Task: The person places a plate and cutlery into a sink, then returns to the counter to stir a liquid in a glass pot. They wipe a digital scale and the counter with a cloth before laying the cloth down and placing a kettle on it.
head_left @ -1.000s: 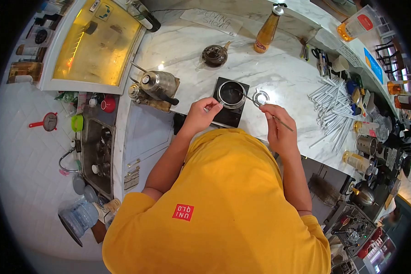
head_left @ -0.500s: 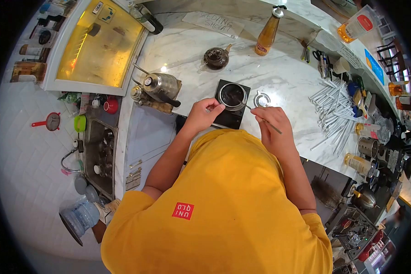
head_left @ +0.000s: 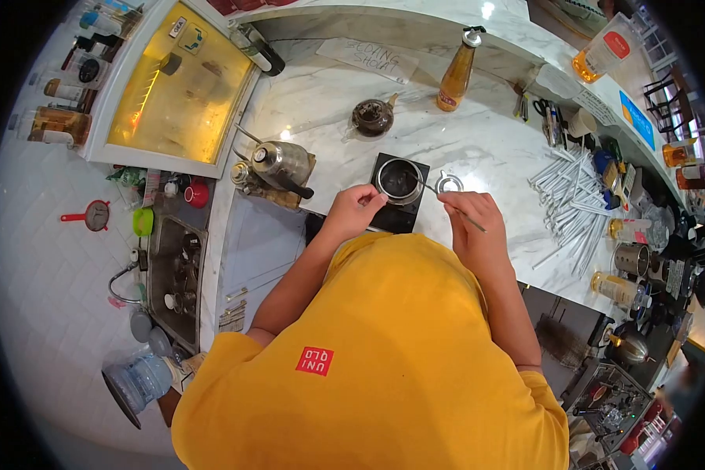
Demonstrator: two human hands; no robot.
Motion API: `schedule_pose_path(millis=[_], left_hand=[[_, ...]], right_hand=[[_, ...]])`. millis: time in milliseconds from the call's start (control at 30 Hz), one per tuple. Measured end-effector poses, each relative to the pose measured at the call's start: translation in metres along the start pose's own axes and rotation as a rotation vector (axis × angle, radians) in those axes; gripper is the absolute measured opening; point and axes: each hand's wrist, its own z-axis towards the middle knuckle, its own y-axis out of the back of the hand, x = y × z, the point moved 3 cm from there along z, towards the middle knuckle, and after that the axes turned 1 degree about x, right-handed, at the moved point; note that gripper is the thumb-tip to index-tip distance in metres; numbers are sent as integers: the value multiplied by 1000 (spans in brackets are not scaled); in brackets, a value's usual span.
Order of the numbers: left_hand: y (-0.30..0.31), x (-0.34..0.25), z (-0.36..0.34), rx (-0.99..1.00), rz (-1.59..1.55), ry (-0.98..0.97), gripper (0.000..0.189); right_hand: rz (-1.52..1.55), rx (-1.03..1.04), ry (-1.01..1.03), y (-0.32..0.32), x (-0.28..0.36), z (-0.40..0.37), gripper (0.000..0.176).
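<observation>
A round cup with a pale rim and dark contents stands on a flat black scale. My left hand is closed, with thumb and fingertips pinched at the cup's near left rim. In my right hand is a thin metal spoon, its handle slanting down to the right and its tip inside the cup. Close to the right of the scale lies a small round metal piece. Beyond the scale sits a dark little teapot.
To the left, metal kettles stand on a wooden board. A tall amber pump bottle is at the back. Scattered white straws cover the right side, beside tools and bottles. A sink lies far left.
The spoon's tip has shifted slightly within the cup, and my right hand has tilted a little with it. My left hand stays at the rim. The whole view has moved slightly.
</observation>
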Motion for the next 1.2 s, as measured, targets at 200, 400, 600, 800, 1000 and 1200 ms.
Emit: schedule_pose_path(millis=[200,400,600,800,1000,1200], left_hand=[[-3,-1,0,-2,-54,-25,27],[-4,5,-1,-28,-33,-17,26],[-7,3,-2,-55,-64,-53,26],[-8,5,-3,-94,-45,-50,25],[-7,3,-3,-126,-1,-117,25],[-8,6,-2,-112,-15,-116,24]], right_hand=[[64,84,15,-7,11,-1,19],[39,53,8,1,6,-2,19],[60,22,-16,-7,6,-1,18],[88,58,12,-1,12,-5,17],[42,-10,-31,2,3,-2,18],[63,7,-1,-4,8,2,16]])
